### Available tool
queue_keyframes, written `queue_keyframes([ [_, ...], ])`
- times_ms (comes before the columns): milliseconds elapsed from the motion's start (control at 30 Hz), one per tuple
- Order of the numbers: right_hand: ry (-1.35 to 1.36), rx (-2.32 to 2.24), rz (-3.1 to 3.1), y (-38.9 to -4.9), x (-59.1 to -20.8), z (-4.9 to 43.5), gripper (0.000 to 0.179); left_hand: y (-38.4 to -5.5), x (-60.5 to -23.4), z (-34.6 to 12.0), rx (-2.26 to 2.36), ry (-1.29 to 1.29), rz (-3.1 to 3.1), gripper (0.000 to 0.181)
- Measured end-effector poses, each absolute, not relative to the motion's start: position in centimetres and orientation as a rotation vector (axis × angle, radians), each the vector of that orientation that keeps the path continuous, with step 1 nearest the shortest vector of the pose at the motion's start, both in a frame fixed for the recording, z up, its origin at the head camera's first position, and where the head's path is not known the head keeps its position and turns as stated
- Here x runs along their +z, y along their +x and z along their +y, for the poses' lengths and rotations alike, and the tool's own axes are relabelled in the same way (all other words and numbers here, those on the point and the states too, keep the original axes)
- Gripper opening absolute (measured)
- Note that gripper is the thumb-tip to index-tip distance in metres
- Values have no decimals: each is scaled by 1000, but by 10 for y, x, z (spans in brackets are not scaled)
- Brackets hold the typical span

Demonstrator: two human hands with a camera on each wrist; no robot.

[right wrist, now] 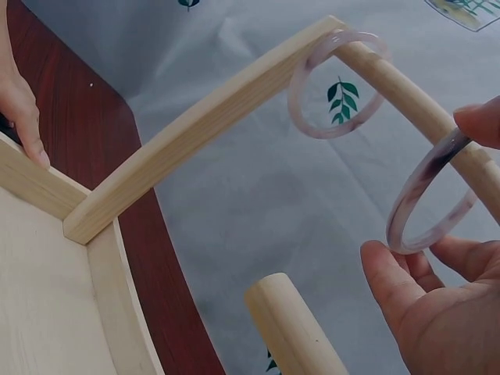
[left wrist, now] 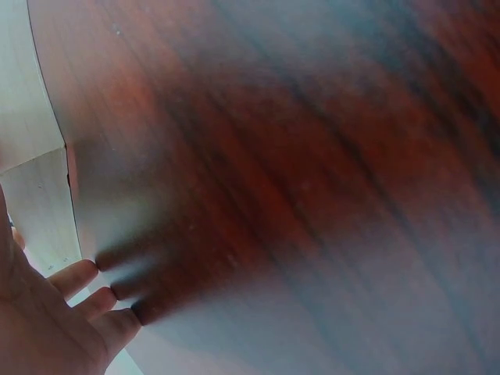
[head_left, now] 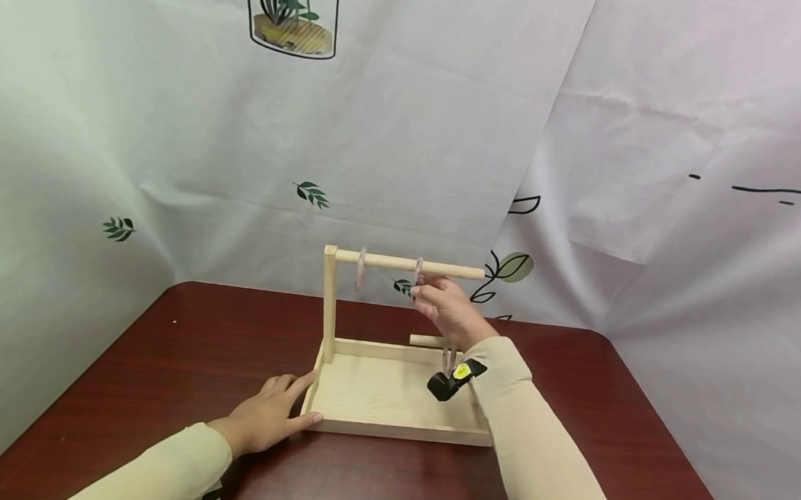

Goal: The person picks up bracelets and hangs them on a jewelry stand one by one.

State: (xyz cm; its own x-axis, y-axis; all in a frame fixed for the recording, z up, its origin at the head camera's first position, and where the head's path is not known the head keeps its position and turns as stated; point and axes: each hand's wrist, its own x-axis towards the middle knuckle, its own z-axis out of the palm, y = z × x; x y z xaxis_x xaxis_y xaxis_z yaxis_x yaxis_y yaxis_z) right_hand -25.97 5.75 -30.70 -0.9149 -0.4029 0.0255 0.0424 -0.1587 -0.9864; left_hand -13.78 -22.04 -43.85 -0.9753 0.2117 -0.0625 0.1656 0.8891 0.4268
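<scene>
A pale wooden rack has a tray base [head_left: 392,391], a left post [head_left: 330,307] and an upper rod [head_left: 454,270]. My right hand [head_left: 452,307] holds a translucent bangle with a dark patch [right wrist: 414,195], which hangs round the upper rod. Farther left on that rod hangs another bangle [right wrist: 301,109], apart from the hand. A bangle [head_left: 446,360] also hangs on the lower rod [head_left: 425,341], partly hidden by my right wrist. My left hand [head_left: 269,414] rests with spread fingers against the tray's left side, its thumb at the front corner.
The rack stands on a dark red wooden table [head_left: 230,331]. Behind and beside it hangs a light cloth [head_left: 415,128] printed with leaves and a plant jar. A black wrist camera [head_left: 443,386] hangs from my right wrist over the tray.
</scene>
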Motion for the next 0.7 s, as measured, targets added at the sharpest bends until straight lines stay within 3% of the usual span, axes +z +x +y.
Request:
queue_keyframes([
  [700, -400, -2169, 1800, -259, -307, 58, 59, -138, -439, -221, 660, 298, 2942, 83],
])
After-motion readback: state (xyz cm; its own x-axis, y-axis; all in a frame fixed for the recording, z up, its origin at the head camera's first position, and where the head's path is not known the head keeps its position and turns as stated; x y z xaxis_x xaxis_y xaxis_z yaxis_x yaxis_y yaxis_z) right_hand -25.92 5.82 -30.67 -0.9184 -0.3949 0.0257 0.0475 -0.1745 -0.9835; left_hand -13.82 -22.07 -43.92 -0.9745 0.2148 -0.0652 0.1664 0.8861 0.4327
